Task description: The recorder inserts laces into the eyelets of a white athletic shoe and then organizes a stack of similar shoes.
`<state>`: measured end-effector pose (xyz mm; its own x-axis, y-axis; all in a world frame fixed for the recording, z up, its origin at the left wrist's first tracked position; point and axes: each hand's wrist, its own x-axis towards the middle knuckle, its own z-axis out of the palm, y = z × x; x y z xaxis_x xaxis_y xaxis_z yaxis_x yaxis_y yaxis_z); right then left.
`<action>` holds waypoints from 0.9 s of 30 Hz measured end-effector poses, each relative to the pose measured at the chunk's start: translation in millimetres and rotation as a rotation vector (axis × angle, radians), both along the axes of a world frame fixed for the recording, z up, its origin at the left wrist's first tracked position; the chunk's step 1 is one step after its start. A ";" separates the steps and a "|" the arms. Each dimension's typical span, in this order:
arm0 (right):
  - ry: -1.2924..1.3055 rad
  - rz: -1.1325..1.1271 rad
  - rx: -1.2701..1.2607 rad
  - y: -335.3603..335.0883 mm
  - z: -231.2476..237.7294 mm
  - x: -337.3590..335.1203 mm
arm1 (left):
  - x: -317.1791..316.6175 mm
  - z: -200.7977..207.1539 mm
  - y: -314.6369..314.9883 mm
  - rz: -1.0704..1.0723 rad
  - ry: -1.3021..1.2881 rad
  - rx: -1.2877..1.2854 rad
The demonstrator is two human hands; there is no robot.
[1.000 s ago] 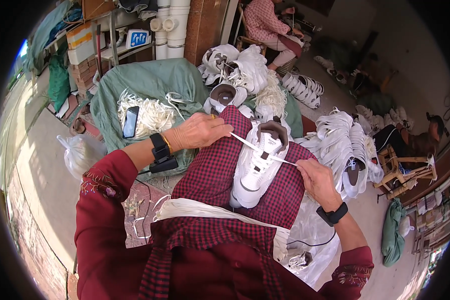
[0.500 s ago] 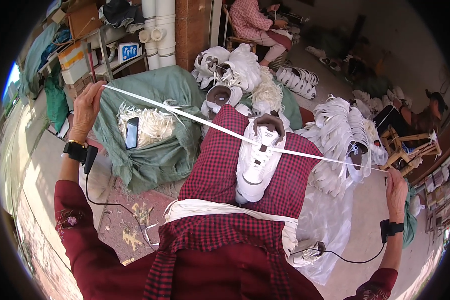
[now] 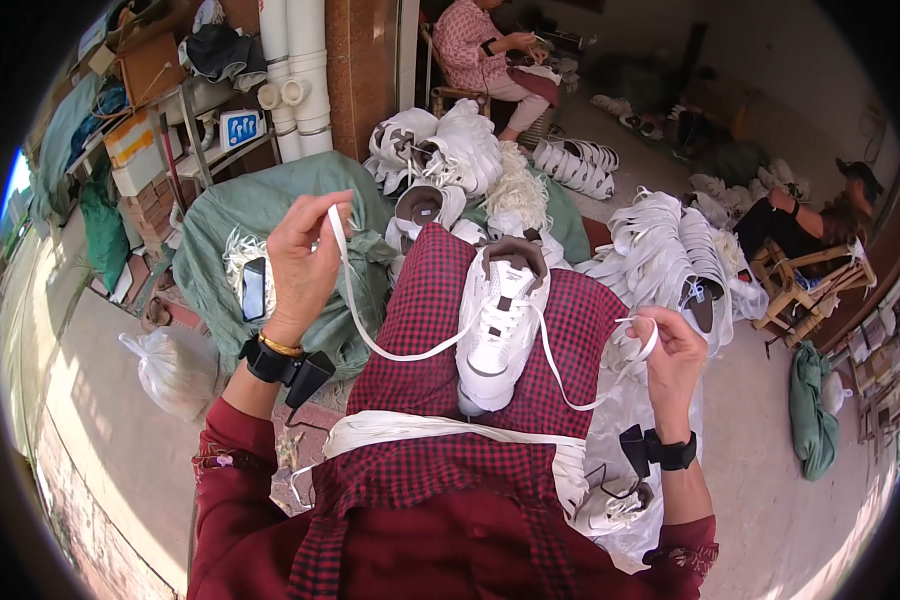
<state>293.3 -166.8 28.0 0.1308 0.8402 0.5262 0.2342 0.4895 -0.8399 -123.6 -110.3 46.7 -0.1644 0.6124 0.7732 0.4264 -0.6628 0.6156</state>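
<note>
A white sneaker [image 3: 490, 358] with a dark lining rests on my lap, on a red-and-black checked apron [image 3: 410, 300]. Its white shoelace [image 3: 402, 357] passes through the eyelets and trails out on both sides in slack curves. My left hand [image 3: 308, 262], raised left of the shoe, pinches one stretch of the lace between thumb and fingers. On the other side, my right hand [image 3: 673, 360] pinches the opposite stretch near its tip. Both hands are clear of the shoe itself. A bundle of white laces [image 3: 440, 425] is tied around my waist.
Green sacking [image 3: 210, 225] at the left bears loose laces and a phone [image 3: 255, 288]. Ahead are heaped white shoe uppers [image 3: 465, 150], with more stacks [image 3: 650, 245] to the right. A seated person [image 3: 470, 50] works beyond. A tied plastic bag [image 3: 175, 372] stands on the floor.
Both hands have come inward from wide apart. The lace, taut and straight across the shoe before, now hangs in loose loops on either side. My view has shifted slightly.
</note>
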 end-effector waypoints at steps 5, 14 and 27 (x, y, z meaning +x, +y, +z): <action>-0.022 0.223 -0.149 57.7 -23.5 -44.3 | 86.2 -46.7 31.6 -0.459 -0.126 -0.316; -0.271 0.200 -0.155 66.8 -30.6 -59.0 | 93.2 -75.9 34.4 -0.568 -0.122 -0.509; -0.590 0.070 0.064 60.3 -6.6 -85.6 | 90.7 -74.9 18.5 -0.575 -0.132 -0.457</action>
<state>207.7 -106.5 21.4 -0.2533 0.8005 0.5431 0.6175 0.5660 -0.5462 -32.9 -91.8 -28.2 0.2046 0.8856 0.4170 -0.0069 -0.4247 0.9053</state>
